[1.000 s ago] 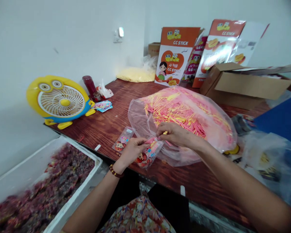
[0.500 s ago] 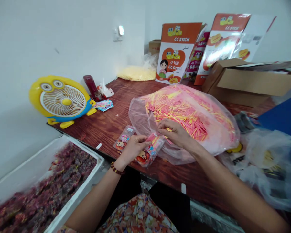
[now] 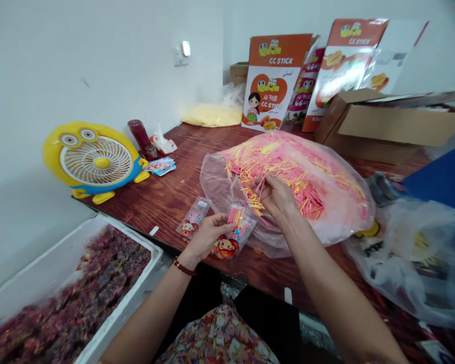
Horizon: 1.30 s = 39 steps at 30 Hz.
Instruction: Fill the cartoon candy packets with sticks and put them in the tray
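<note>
My left hand (image 3: 208, 233) pinches a small clear printed packet (image 3: 227, 245) near the table's front edge. Pink and yellow sticks show through its upper half. Over the big clear bag, my right hand (image 3: 276, 196) is closed on pink sticks (image 3: 261, 186), their ends poking out past the fingers. The clear bag (image 3: 345, 222) lies open toward me and holds a heap of loose pink and yellow sticks (image 3: 307, 194). Left of the packet in hand, another printed packet (image 3: 194, 217) lies flat on the table.
A yellow and blue fan (image 3: 98, 161) stands at the table's left, by a pile of printed packets (image 3: 161, 166). Below it is a white foam box (image 3: 157, 248) with small purplish packets. Cartons (image 3: 278, 81) and an open cardboard box (image 3: 398, 126) stand behind; a plastic bag (image 3: 420, 253) lies right.
My right hand has moved from the packet's mouth up to the heap of sticks and now holds pink sticks. My left hand stays on the packet.
</note>
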{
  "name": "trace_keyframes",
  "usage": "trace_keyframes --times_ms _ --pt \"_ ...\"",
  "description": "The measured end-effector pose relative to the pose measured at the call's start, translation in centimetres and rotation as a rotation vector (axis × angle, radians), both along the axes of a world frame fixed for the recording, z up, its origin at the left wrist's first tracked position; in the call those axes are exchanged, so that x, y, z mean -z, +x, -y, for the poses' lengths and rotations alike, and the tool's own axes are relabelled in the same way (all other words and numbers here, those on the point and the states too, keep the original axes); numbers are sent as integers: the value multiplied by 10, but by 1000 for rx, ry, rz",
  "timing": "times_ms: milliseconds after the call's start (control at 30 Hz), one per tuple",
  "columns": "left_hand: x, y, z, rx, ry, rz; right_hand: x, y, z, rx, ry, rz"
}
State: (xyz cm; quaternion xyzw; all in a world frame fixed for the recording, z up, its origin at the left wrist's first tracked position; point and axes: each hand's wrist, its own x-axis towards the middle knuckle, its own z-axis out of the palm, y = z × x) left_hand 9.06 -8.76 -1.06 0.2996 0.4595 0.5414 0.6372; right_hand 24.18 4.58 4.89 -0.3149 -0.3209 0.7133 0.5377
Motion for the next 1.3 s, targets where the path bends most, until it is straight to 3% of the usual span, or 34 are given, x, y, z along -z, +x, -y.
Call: trace_keyframes --times_ms 267,400,500,567,667,767,833,1000,1133,1200,1300 --pt "11 -5 -9 -136 26 -39 34 13 1 -92 -118 132" --pt "14 -5 -12 -156 16 -100 51 21 16 -153 -52 261" --pt "10 -8 -13 -153 2 -146 53 25 22 -220 2 305" --pt "5 -18 -13 -174 21 -189 51 32 22 -191 56 312" --pt "2 -40 -11 -244 55 -305 48 48 21 -36 222 423" --pt "10 -53 -12 -159 58 -420 54 66 25 74 367 585" --pt "19 -53 -16 -44 87 -493 64 75 33 84 377 658" --pt "40 -39 -34 150 186 -882 79 85 46 -72 300 809" --pt "51 -37 -42 206 261 -1338 64 100 20 -113 450 946" --pt "55 -36 -41 232 272 -1475 52 115 -3 -14 522 1162" --pt "57 -34 -34 253 267 -1567 40 143 -34 97 405 1638"
